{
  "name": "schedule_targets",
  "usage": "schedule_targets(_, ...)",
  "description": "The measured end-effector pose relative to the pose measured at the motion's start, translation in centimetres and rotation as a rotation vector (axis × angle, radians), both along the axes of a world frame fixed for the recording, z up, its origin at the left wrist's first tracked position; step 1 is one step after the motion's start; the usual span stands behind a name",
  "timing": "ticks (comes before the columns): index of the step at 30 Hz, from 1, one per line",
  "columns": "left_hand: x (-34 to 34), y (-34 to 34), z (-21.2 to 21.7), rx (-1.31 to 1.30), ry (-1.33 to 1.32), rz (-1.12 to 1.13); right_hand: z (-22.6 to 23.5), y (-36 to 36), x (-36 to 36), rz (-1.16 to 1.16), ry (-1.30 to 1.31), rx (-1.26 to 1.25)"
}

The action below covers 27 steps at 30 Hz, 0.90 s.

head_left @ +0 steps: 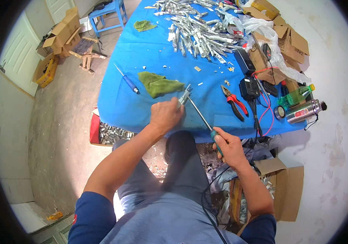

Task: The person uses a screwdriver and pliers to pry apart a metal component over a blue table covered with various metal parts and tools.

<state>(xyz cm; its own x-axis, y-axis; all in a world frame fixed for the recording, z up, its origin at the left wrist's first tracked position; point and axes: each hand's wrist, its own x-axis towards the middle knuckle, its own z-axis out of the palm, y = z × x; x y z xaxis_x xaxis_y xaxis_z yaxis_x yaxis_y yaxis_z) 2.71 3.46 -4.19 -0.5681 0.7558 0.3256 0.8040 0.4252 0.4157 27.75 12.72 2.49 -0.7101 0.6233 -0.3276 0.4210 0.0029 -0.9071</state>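
Over the near edge of the blue-covered table, my left hand [166,116] is closed on a small silvery metal part [185,96] that sticks up past the fingers. My right hand [229,148] grips the teal handle of a long screwdriver [201,114]. Its shaft slants up and left, and the tip meets or nearly meets the metal part; I cannot tell which. Just beyond my left hand lies a crumpled green cloth [157,84]. A second screwdriver [127,79] with a blue handle rests left of the cloth. Red-handled pliers [235,102] lie to the right.
A heap of silvery metal strips [200,34] covers the table's far part. Black power adapters [249,88] with cables, a green bottle [296,96] and a steel flask [305,111] line the right side. Below stand a box of small metal pieces [94,129] and an open carton [290,191].
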Motion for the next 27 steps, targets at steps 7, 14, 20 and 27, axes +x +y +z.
schedule_targets(7, -0.1, -0.3, -0.3, 0.014, -0.008, -0.024, 0.7, 0.8, -0.2, -0.027, -0.038, -0.116)
schedule_targets(14, 0.1, -0.3, -0.2, 0.029, -0.007, -0.022, -2.1, 0.6, -1.3, -0.132, 0.173, -0.124)
schedule_targets(20, 0.3, -0.7, 0.5, 0.017, -0.029, -0.037, -5.2, 2.1, -9.0, -0.175, 0.172, 0.285)
schedule_targets(27, 0.8, -1.5, 0.6, 0.088, -0.081, -0.048, -3.4, 1.0, -15.1, -0.156, -0.116, 0.546)
